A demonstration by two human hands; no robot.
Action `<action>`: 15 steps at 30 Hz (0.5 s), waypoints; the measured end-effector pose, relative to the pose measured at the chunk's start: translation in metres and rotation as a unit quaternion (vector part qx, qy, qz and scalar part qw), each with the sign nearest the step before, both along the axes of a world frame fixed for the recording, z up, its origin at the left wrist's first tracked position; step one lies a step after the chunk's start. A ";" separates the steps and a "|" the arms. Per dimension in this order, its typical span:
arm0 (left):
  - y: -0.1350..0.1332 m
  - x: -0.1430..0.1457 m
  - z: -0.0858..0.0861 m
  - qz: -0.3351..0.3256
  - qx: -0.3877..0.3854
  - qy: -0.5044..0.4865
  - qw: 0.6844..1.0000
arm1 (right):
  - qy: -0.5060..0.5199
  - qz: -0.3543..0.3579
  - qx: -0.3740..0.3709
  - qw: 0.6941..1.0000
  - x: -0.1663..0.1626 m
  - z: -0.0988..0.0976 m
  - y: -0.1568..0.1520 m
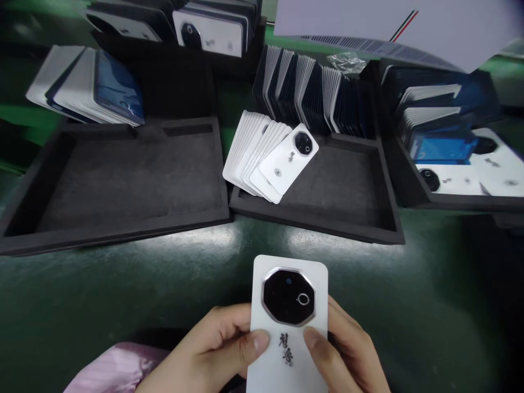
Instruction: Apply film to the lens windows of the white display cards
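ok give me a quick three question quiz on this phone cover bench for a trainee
1. True or false: both hands grip the white back cover, left hand and right hand each with a thumb on its face.
2. Where does the fanned stack of white covers lie? A. middle foam tray B. left foam tray C. bare green bench
3. What shape is the dark camera panel on the held cover?

Key: 1 true. 2 A. 3 eight-sided, an octagon.

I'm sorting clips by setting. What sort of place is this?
Probably a phone-parts factory workbench. Both hands, left hand and right hand, hold a white back cover; black foam trays hold rows of identical covers on a green mat.
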State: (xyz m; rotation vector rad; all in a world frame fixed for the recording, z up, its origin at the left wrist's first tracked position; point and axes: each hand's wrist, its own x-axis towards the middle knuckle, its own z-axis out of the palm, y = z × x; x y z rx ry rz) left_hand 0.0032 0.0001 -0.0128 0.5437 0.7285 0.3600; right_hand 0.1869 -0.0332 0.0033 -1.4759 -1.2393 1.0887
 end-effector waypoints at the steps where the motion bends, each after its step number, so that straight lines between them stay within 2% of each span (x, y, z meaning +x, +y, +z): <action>1: -0.001 0.000 0.001 0.006 -0.003 0.001 1.000 | -0.003 -0.007 0.000 1.000 0.000 -0.001 -0.001; 7: 0.003 -0.001 0.007 -0.007 -0.020 -0.004 1.000 | -0.003 0.019 -0.021 1.000 0.002 -0.005 -0.001; 15: 0.003 -0.004 0.008 -0.009 -0.016 0.007 1.000 | -0.012 -0.061 -0.026 0.998 0.008 -0.020 -0.020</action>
